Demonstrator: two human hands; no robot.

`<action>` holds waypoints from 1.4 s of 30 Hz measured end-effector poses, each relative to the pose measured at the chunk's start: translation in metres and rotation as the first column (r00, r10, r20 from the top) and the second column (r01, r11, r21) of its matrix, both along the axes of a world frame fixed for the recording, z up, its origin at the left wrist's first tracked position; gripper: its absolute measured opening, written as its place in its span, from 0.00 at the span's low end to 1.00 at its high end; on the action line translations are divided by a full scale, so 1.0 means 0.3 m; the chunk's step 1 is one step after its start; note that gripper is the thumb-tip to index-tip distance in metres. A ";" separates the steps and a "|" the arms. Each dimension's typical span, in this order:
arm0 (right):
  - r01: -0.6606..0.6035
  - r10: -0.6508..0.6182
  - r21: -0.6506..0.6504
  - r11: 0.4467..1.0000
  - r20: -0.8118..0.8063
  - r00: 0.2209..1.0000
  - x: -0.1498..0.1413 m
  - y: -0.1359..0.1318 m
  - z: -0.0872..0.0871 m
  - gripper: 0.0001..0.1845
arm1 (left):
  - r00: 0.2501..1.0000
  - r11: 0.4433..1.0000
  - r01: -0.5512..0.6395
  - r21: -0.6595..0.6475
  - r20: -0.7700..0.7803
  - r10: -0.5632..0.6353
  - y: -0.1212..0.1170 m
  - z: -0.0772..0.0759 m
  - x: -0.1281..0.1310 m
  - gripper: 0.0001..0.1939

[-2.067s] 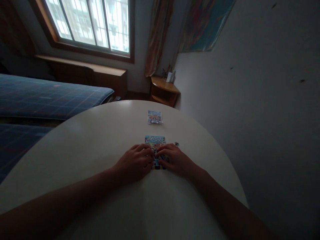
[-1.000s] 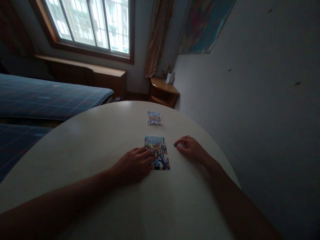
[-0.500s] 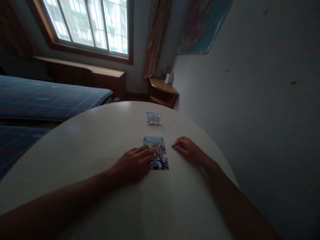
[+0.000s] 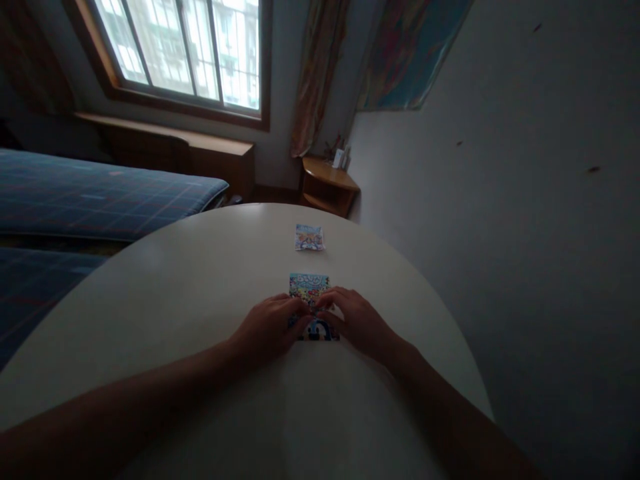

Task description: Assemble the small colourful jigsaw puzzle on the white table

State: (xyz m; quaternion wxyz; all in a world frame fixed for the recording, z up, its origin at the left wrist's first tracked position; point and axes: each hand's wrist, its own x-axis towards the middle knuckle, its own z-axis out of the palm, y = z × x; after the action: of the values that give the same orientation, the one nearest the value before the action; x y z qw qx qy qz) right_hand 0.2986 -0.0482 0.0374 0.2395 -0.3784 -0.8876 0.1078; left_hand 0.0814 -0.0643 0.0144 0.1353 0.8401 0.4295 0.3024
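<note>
A colourful jigsaw puzzle [image 4: 306, 281] lies flat on the white table, with cartoon figures and a blue dog face near its lower edge. My left hand [image 4: 273, 325] reaches over its left side, thumb and fingers pinched together. My right hand [image 4: 357, 320] comes in from the right, its fingers closed too. The fingertips of both hands meet above the middle of the puzzle, around a small dark puzzle piece [image 4: 314, 310] mostly hidden by them. My hands cover the puzzle's middle and much of its right edge.
A small printed picture sheet [image 4: 309, 238] lies beyond the puzzle on the round white table [image 4: 210, 267]. A plaid mattress [image 4: 115, 197] is to the left. The wall [image 4: 500, 233] runs close along the right, and a wooden corner shelf [image 4: 330, 175] stands behind the table.
My right hand has moved left with the puzzle piece, from beside the puzzle to above it. My left hand's thumb and fingers have drawn in to meet it.
</note>
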 end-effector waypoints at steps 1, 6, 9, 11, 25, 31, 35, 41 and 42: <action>0.002 -0.002 0.009 1.000 0.001 1.000 -0.005 -0.001 -0.001 0.05 | 1.000 1.000 -0.019 -0.025 0.004 0.019 0.002 -0.001 0.001 0.07; -0.016 0.018 0.038 0.999 -0.062 0.998 -0.012 0.005 -0.007 0.06 | 0.997 0.989 -0.049 -0.140 0.053 0.057 0.017 0.003 0.000 0.07; -0.029 0.034 0.047 0.998 -0.097 0.995 -0.014 0.005 -0.017 0.06 | 0.991 0.987 -0.003 -0.164 0.132 0.025 0.025 -0.005 -0.003 0.08; -0.021 0.025 0.039 0.999 -0.128 0.991 -0.017 0.004 -0.027 0.06 | 0.988 0.986 0.003 -0.167 0.155 0.024 0.027 -0.013 -0.005 0.07; -0.072 0.018 -0.160 0.984 -0.314 0.949 -0.023 0.003 -0.038 0.04 | 0.996 0.995 0.043 -0.087 0.076 -0.037 0.012 -0.013 -0.007 0.04; 0.000 -0.054 -0.178 0.984 -0.296 0.954 0.037 0.031 -0.013 0.06 | 0.987 0.984 0.154 0.091 0.033 -0.157 0.020 -0.013 -0.021 0.03; 0.063 -0.117 -0.240 0.969 -0.217 0.969 0.106 0.064 -0.010 0.06 | 0.961 0.951 0.269 0.152 -0.113 -0.254 0.021 -0.025 -0.030 0.18; 0.048 -0.101 -0.320 0.946 -0.149 0.984 0.132 0.077 -0.014 0.08 | 0.934 0.944 0.313 0.105 -0.213 -0.286 0.017 -0.032 -0.033 0.18; 0.042 -0.094 -0.325 0.945 -0.147 0.985 0.128 0.076 -0.014 0.08 | 0.932 0.944 0.316 0.100 -0.217 -0.289 0.017 -0.029 -0.033 0.18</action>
State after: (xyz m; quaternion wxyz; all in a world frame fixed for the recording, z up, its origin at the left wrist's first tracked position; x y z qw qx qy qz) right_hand 0.3369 -0.0253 0.0331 0.2489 -0.4327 -0.8225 0.2724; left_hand 0.0715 -0.0593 0.0058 0.0802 0.9294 0.2852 0.2200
